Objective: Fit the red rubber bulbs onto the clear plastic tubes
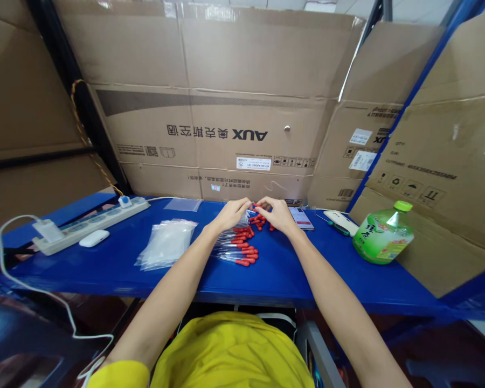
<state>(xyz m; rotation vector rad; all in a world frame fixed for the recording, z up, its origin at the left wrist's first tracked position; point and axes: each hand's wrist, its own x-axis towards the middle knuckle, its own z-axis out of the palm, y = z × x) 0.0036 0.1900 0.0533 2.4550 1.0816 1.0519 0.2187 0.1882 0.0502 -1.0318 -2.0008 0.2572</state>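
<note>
My left hand and my right hand meet at the far middle of the blue shelf, fingertips almost touching. Both are curled in a pinch over a small red-capped piece, too small to name surely. Below my left hand lies a row of clear tubes with red caps. Loose red caps sit under my right hand.
A stack of clear plastic bags lies left of the tubes, with a white power strip and white mouse further left. A phone, a white device and a green bottle lie right. Cardboard boxes wall the back.
</note>
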